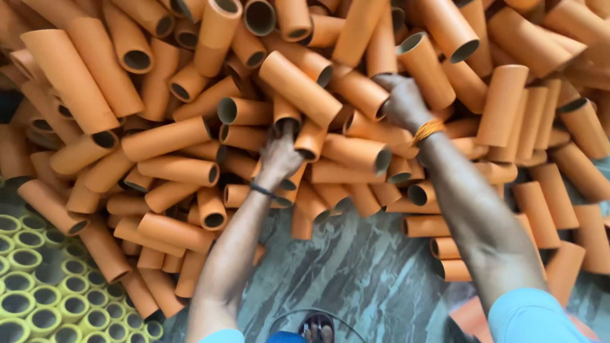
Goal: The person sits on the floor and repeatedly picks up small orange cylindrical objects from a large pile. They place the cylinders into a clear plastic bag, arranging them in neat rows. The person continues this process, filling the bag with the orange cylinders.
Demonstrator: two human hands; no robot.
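Your left hand is pressed into the heap of orange cardboard tubes, fingers curled down over the end of a short upright tube; whether they are clamped on it or only resting on it cannot be told. A dark band sits on that wrist. Your right hand reaches further up the heap, fingers bent and closed around the end of a tube lying on its side. An orange thread is tied around that wrist. The two hands are apart, with several tubes between them.

The tubes carry no visible labels. They are plain orange cylinders with open, dark ends, of several lengths, piled at all angles. The heap extends above, left and right of both hands to the edges of the view.

Below your left forearm, at the lower left, a block of yellow-green tubes stands upright and close-packed, open ends up, touching the edge of the orange heap.

Between and below your forearms, a patch of grey veined stone floor is exposed. The heap's lower edge runs just beneath your left hand. Your sandalled foot stands on this floor beneath the hands.
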